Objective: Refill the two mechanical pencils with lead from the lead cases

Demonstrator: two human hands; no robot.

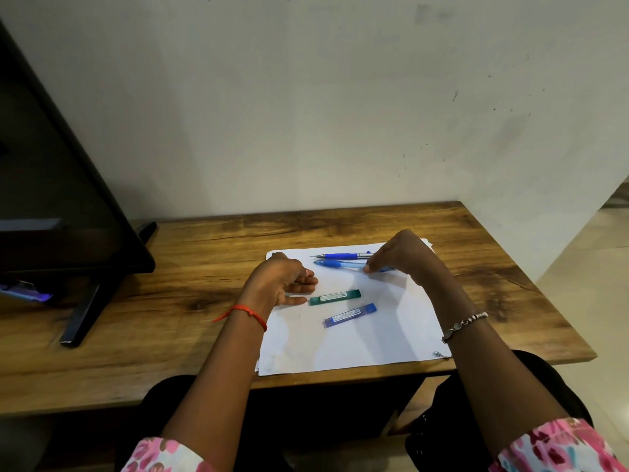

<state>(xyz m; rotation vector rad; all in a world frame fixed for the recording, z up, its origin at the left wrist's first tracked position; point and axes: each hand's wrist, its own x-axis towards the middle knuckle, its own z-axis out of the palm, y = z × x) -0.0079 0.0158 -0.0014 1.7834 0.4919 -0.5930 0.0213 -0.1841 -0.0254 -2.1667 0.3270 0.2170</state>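
Note:
Two mechanical pencils lie side by side at the far edge of a white sheet of paper [357, 338]: a dark blue pencil [340, 256] farther away and a light blue pencil [338, 264] nearer. My right hand [401, 255] pinches the light blue pencil at its right end. A green lead case [335, 297] lies mid-sheet, and a blue lead case [350, 315] lies just below it. My left hand [282, 282] rests on the paper with relaxed fingers, its thumb tip touching the left end of the green case.
The paper lies on a wooden table [190, 301] against a pale wall. A black monitor [58, 206] on a slanted stand [85, 311] fills the table's left side. The table's right edge drops to a tiled floor.

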